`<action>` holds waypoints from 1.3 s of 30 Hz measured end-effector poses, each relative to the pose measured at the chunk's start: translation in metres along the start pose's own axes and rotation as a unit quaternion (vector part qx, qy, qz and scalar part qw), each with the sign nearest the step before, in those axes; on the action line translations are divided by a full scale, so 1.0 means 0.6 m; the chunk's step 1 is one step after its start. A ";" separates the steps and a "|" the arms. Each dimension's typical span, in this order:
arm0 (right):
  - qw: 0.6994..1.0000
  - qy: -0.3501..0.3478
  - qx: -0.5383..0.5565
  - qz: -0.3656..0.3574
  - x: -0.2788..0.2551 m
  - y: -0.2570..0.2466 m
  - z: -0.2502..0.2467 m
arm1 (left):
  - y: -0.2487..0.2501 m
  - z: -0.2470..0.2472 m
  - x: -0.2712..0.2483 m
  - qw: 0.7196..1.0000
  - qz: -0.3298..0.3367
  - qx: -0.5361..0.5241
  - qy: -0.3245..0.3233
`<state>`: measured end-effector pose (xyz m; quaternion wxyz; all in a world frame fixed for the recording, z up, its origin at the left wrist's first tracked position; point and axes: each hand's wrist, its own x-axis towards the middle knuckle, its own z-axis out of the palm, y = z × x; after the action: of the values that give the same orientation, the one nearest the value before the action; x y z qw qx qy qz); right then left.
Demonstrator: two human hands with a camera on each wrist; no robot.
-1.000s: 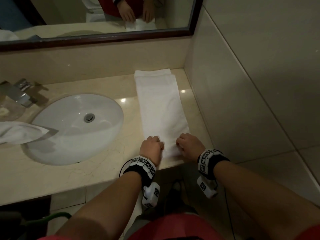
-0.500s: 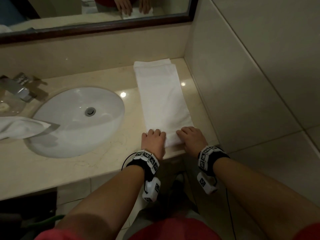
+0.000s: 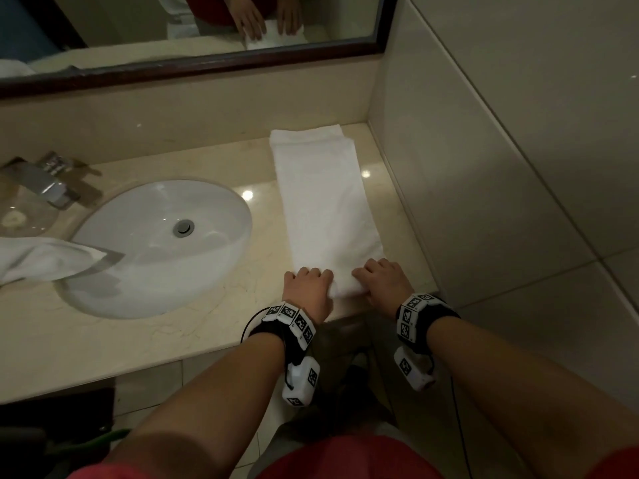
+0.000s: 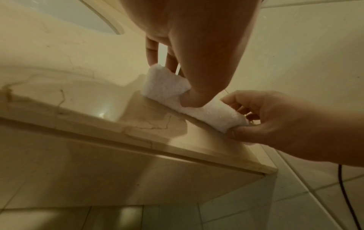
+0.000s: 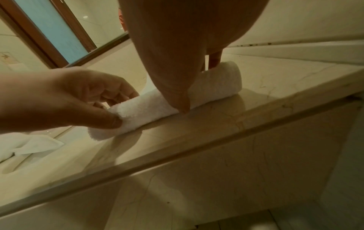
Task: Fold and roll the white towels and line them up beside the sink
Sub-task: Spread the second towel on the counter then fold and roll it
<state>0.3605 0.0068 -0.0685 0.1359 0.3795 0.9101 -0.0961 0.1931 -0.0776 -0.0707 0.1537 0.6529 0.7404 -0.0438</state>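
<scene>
The long white folded towel (image 3: 328,209) lies on the beige stone worktop (image 3: 103,340), from its front edge back to its right back corner. Its near end is rolled up. The left hand (image 3: 307,288) and right hand (image 3: 382,280) both grip that roll. Farther left is the white oval sink (image 3: 138,271).

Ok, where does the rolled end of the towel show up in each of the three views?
Head: rolled end at lower centre, between left hand and right hand.
Left wrist: centre, running down-right to the right hand.
Right wrist: centre, running down-left to the left hand.
Shared landmark: the counter's front edge, just in front of the roll.
</scene>
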 end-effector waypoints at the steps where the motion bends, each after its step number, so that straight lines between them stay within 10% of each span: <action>1: 1.000 -0.011 0.000 0.002 0.002 -0.001 -0.003 | -0.002 -0.003 0.000 1.000 0.000 -0.006 -0.010; 19: 0.981 -0.150 0.125 0.017 0.048 0.030 -0.045 | -0.031 -0.049 0.040 0.972 -0.056 -0.147 -0.175; 39: 0.982 -0.135 0.133 -0.019 0.107 0.048 -0.057 | -0.056 -0.053 0.096 0.975 -0.080 -0.134 -0.159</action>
<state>0.3317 0.0792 -0.0589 0.2046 0.3605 0.8693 -0.2691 0.1491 -0.0193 -0.0616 0.3515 0.5496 0.7556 -0.0590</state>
